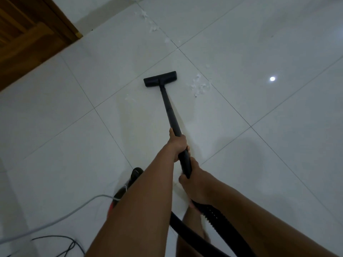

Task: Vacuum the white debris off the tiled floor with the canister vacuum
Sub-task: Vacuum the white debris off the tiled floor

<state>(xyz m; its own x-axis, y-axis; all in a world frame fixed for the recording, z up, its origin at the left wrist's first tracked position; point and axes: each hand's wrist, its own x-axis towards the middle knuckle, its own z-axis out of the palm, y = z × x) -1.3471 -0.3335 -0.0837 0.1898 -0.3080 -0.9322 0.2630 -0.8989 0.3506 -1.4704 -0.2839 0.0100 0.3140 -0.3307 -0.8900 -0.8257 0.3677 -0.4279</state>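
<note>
The black floor nozzle point(160, 79) lies flat on the white tiled floor point(259, 52), joined to a long black wand point(169, 112). My left hand point(177, 143) grips the wand higher up, and my right hand point(194, 179) holds its handle end, where the ribbed black hose point(213, 214) begins. A patch of white debris point(198, 85) lies just right of the nozzle, apart from it. A few small bits point(128, 98) sit to its near left. More white debris point(153, 27) trails along a grout line far ahead. The canister vacuum point(128, 186) shows partly behind my left forearm.
A brown wooden door point(27, 34) fills the far left corner. A grey cord point(65, 217) and thin black cables point(61, 243) lie on the floor at the near left. My bare foot point(194, 225) stands below the hose. A ceiling light reflects on the tile point(272, 78).
</note>
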